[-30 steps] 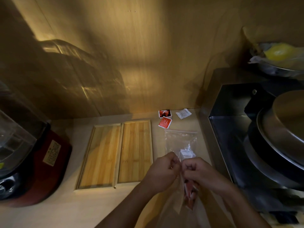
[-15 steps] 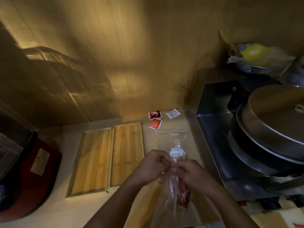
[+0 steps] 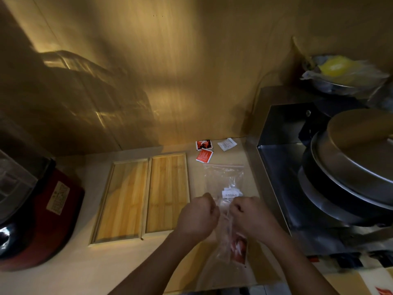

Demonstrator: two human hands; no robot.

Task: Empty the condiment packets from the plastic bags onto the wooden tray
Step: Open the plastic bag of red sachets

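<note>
My left hand (image 3: 196, 218) and my right hand (image 3: 251, 218) both pinch the top of a clear plastic bag (image 3: 231, 245) that hangs between them, with red condiment packets (image 3: 239, 249) inside. A second clear zip bag (image 3: 224, 179) lies flat on the counter beyond my hands, holding a white packet (image 3: 230, 193). The two-compartment wooden tray (image 3: 144, 196) lies to the left with nothing in it. Two red packets (image 3: 204, 151) and a white packet (image 3: 227, 144) lie loose on the counter by the wall.
A red blender base (image 3: 42, 216) stands at the left. A steel stove (image 3: 297, 188) with stacked lidded pans (image 3: 357, 167) fills the right. A bowl with yellow wrapped contents (image 3: 338, 69) sits at the back right. A wooden wall rises behind the counter.
My hands have drawn slightly apart on the bag's top. The camera view has shifted, so the stove and pans sit differently in frame.
</note>
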